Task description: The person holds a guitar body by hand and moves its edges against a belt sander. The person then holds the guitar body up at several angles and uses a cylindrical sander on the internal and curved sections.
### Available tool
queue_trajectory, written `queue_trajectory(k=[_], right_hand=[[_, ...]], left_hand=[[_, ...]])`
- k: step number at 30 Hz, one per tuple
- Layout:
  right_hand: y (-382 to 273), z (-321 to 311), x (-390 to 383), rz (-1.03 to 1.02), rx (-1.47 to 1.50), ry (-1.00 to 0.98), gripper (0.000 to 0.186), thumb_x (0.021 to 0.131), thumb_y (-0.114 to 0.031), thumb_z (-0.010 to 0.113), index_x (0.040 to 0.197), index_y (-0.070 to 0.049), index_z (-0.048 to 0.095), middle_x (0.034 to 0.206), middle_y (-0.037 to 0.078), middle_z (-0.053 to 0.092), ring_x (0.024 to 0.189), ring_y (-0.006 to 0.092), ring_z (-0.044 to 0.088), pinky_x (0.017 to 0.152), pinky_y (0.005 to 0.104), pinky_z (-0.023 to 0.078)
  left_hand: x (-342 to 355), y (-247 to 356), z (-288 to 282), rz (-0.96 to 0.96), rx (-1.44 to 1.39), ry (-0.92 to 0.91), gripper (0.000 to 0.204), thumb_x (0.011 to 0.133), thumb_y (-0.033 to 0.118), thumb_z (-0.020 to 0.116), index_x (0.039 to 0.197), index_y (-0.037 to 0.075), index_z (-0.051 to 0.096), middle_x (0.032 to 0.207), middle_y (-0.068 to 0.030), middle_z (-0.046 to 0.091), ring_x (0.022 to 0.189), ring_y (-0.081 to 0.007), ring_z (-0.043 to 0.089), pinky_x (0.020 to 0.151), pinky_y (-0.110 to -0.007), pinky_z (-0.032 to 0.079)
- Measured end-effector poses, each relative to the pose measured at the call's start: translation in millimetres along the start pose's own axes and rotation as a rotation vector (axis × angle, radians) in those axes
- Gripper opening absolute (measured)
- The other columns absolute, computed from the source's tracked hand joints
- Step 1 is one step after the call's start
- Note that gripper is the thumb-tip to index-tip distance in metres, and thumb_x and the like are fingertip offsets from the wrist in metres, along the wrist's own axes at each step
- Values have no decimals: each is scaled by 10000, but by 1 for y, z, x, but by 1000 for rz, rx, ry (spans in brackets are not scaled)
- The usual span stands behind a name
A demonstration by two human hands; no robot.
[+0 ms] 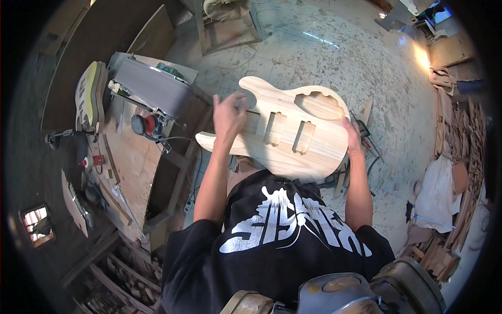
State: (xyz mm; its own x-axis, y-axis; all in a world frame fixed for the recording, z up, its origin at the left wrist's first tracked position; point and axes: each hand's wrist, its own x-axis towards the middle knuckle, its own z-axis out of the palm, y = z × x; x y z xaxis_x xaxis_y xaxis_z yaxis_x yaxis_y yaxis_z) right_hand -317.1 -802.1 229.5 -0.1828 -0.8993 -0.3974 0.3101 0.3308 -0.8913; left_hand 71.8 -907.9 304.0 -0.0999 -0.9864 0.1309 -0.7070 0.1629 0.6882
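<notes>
An unfinished pale wooden electric guitar body (319,133) is held out in front of my chest. It has two rectangular routed pockets, a larger rounded cavity at its upper right and a neck slot on the left. My right hand (353,137) grips the body's right edge, with the thumb on the top face and the other fingers hidden beneath. Close by the neck slot, between the two horns, my left hand (230,114) is raised with thumb and fingers apart. Its fingertips are somewhat blurred, and nothing shows in them.
On the left, a wooden workbench (130,172) carries a belt sander (154,86), an orbital sander (146,126), a red bottle (94,161) and a bar clamp (65,137). Wood offcuts (468,141) pile up at the right wall. A wooden chair (230,34) stands at the back.
</notes>
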Motion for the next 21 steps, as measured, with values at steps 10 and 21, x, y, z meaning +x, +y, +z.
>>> queue_trajectory(k=[10, 21], right_hand=[[17, -43, -12, 58, 192, -47, 695, 966, -477, 542, 1403, 51, 430, 1320, 204, 585, 1148, 297, 623, 981, 396, 509], [62, -45, -49, 418, 195, 120, 559, 989, -438, 504, 1323, 10, 527, 1234, 182, 643, 1053, 279, 665, 923, 408, 535]], left_hand=[[-70, -110, 72, -629, -1872, 134, 739, 965, 634, 403, 1399, 37, 443, 1424, -213, 488, 1301, -369, 482, 1125, -528, 319], [-9, -62, 96, -486, -1697, 109, 504, 901, 315, 673, 1293, 34, 527, 1215, -99, 632, 1149, -266, 595, 1066, -431, 402]])
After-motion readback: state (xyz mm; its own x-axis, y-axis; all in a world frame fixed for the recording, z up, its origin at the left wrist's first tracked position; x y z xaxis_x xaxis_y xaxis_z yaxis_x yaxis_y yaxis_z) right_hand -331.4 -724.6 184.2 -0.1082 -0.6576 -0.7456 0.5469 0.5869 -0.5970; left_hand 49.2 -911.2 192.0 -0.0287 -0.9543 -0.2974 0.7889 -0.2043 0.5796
